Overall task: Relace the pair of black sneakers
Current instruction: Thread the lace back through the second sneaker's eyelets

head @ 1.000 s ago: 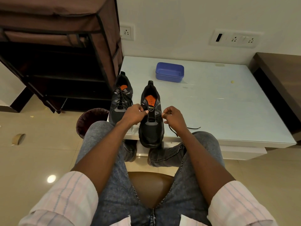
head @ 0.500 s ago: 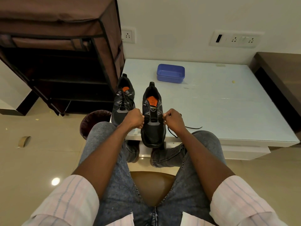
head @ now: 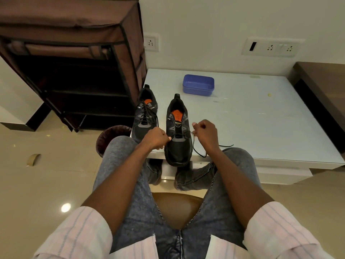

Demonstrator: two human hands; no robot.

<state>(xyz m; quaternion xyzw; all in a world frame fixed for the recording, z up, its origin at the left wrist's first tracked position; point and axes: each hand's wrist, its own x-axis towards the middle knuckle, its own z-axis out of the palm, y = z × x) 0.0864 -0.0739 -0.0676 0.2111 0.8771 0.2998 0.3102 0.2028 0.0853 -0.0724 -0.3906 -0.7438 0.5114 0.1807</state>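
Two black sneakers with orange insoles stand side by side at the near edge of a pale glass table (head: 252,116), toes toward me. The left sneaker (head: 144,116) is laced. The right sneaker (head: 178,135) has lace only through its lowest eyelets. My left hand (head: 156,138) pinches the lace at that shoe's left side. My right hand (head: 204,133) pinches the black lace (head: 197,150) at the shoe's right side; the loose end trails across the table behind my wrist.
A blue plastic box (head: 198,85) sits farther back on the table. A brown fabric shoe rack (head: 74,62) stands to the left, a dark waste bin (head: 112,135) below it beside my knee. A dark wooden surface (head: 323,85) adjoins the table's right side.
Both hands have slid down the right sneaker from near the tongue to its lower eyelets, and the right hand has drawn slightly outward with the lace.
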